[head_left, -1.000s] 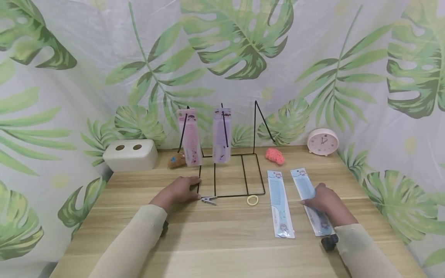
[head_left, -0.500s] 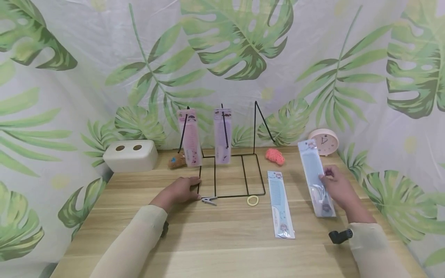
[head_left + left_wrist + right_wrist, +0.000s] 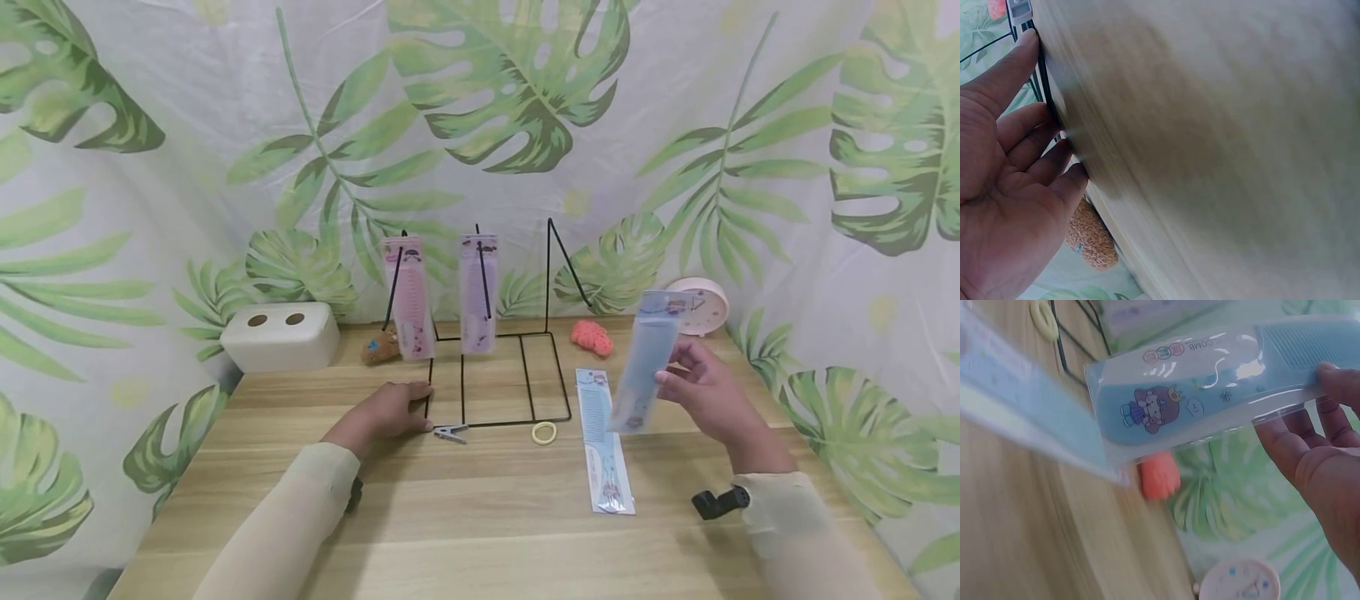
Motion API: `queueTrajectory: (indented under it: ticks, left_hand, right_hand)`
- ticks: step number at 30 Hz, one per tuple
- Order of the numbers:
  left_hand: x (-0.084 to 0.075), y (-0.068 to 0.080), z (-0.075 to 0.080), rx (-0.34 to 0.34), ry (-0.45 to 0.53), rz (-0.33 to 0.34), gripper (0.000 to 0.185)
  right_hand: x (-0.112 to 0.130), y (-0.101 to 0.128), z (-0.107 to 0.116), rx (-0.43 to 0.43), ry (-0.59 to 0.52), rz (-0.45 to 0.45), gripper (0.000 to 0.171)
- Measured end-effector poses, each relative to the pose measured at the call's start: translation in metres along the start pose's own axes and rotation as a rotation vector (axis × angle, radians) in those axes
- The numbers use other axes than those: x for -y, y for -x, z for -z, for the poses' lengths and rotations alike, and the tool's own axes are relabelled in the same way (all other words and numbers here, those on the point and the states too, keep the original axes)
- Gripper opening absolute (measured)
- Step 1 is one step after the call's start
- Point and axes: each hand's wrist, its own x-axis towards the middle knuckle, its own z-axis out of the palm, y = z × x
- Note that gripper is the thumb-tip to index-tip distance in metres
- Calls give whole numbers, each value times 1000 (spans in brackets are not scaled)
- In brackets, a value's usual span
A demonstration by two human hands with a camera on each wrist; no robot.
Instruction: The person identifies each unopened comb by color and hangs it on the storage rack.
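My right hand (image 3: 708, 396) pinches a blue comb in a clear packet (image 3: 651, 358) near its edge, raised off the table and tilted. In the right wrist view the packaged comb (image 3: 1175, 394) shows a cartoon girl on its handle. A second packaged blue comb (image 3: 600, 442) lies flat to the left of that hand. My left hand (image 3: 386, 408) rests at the front left of the black wire rack (image 3: 529, 379), its thumb and fingertips touching the base wire. A pink packaged comb (image 3: 410, 300) and a purple one (image 3: 478, 296) hang from the rack's hooks; the right hook carries nothing.
Along the rack's front lie a grey clip (image 3: 450, 433) and a yellow ring (image 3: 543, 432). Behind are a white box with two holes (image 3: 281, 337), a brown fuzzy object (image 3: 380, 346), a coral yarn bundle (image 3: 592, 337) and a pink clock (image 3: 701, 307).
The right hand has lifted the right-hand packaged comb off the table, carried it up and then leftward, and turned it. The left hand stays at the rack.
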Motion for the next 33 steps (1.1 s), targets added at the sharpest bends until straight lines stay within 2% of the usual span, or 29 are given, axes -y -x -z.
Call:
queueTrajectory:
  ticks: [7, 12, 19, 33]
  left_hand:
    - [1, -1, -1, -2, -4, -4, 74]
    - [1, -2, -1, 3, -4, -14, 74]
    - [4, -4, -1, 4, -22, -14, 75]
    - [8, -4, -3, -3, -14, -13, 75]
  right_hand:
    - [11, -10, -36, 109, 43, 50, 27]
    - [13, -16, -52, 136, 82, 40, 27]
    - [15, -19, -55, 126, 106, 1, 28]
    - [15, -24, -59, 125, 105, 10, 28]
